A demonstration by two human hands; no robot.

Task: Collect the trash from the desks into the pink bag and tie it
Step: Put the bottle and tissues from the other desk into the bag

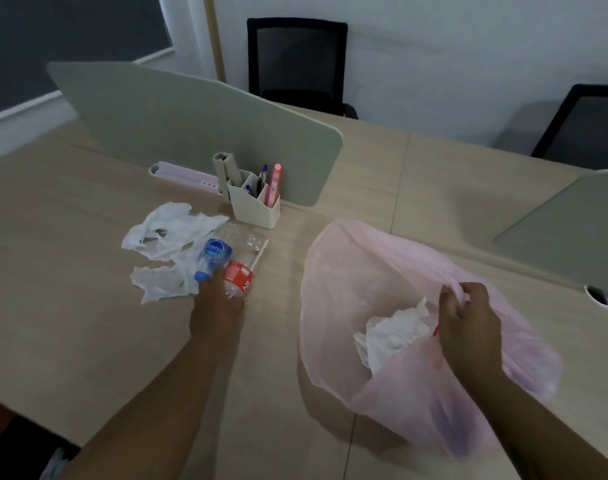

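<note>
The pink bag (pixel 358 271) lies open on the desk at right, with crumpled white paper (pixel 392 332) inside its mouth. My right hand (pixel 468 317) pinches the bag's upper rim and holds it up. At centre left, my left hand (pixel 215 306) closes around the neck end of a clear bottle with a red label (pixel 238 275). Beside it lies a clear bottle with a blue label and blue cap (pixel 215 252). Torn white tissues (pixel 170 233) are spread on the desk under and left of the bottles.
A white pen holder (pixel 255 206) with pens stands just behind the bottles, against a grey-green divider panel (pixel 191 123). A pink tray (pixel 184 174) lies left of it. Another divider (pixel 572 230) is at right. Two black chairs (pixel 295 64) stand beyond the desk.
</note>
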